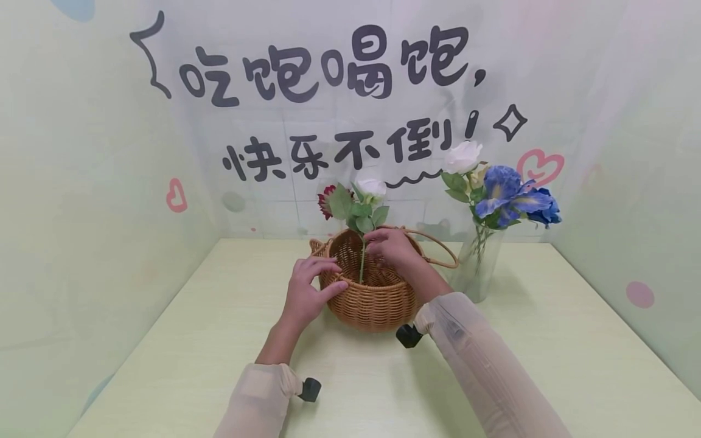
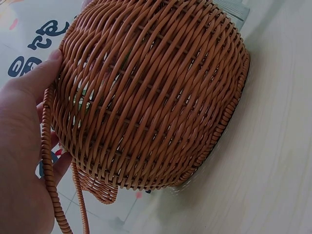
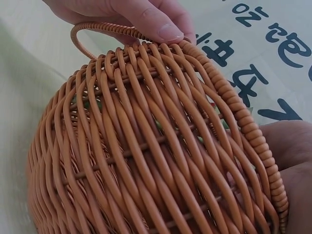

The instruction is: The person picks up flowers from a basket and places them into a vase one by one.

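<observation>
A brown wicker basket with arched handles stands on the table. My left hand grips its left front rim, thumb outside and fingers over the edge, as the left wrist view shows with the thumb against the weave. Inside the basket rises a white rose on a green stem, its leaves above the rim. My right hand reaches over the basket's right side and pinches that stem below the leaves; the thumb is hidden. A dark red flower shows beside the rose's leaves.
Right of the basket, a clear glass vase holds a white rose and blue flowers. A basket handle sticks out toward the vase. Printed walls enclose the pale table at the back and sides.
</observation>
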{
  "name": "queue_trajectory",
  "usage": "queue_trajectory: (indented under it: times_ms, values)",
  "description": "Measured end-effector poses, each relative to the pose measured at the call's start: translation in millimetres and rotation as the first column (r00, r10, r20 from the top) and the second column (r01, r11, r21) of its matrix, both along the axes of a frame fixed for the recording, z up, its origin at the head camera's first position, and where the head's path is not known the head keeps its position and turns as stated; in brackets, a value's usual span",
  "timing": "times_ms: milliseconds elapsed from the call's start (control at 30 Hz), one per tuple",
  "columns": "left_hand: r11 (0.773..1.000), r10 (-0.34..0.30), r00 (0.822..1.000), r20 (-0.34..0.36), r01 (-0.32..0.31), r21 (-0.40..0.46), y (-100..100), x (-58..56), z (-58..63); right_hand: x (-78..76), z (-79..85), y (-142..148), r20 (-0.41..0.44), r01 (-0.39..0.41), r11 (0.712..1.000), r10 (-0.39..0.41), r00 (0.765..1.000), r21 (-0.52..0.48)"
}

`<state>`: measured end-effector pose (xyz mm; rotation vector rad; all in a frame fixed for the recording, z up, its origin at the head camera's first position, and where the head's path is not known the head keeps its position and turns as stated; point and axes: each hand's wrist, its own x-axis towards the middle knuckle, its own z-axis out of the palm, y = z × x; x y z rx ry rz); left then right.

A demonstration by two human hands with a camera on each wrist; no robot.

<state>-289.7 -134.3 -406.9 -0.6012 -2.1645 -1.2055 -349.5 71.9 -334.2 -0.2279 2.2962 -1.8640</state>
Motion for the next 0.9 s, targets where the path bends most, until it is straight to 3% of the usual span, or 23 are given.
queue_trajectory:
  times_ms: [167, 567, 900]
  values:
    - [1.0, 0.001, 1.0, 0.004, -0.001, 0.0, -0.2, -0.2, -0.2, -1.3, -0.7, -1.1, 0.07, -0.003, 1.0, 0.004, 0.998, -0.014]
    - [1.0, 0.003, 1.0, 0.018, -0.003, 0.0, 0.2, 0.3, 0.4, -0.6, -2.7, -1.5, 0.087, -0.077, 0.996, 0.074, 0.993, 0.033]
    - [1.0, 0.005, 1.0, 0.011, -0.005, -0.004, 0.5, -0.2, 0.4, -4.3, -3.8, -4.8, 0.127, -0.041, 0.999, 0.038, 0.991, 0.022]
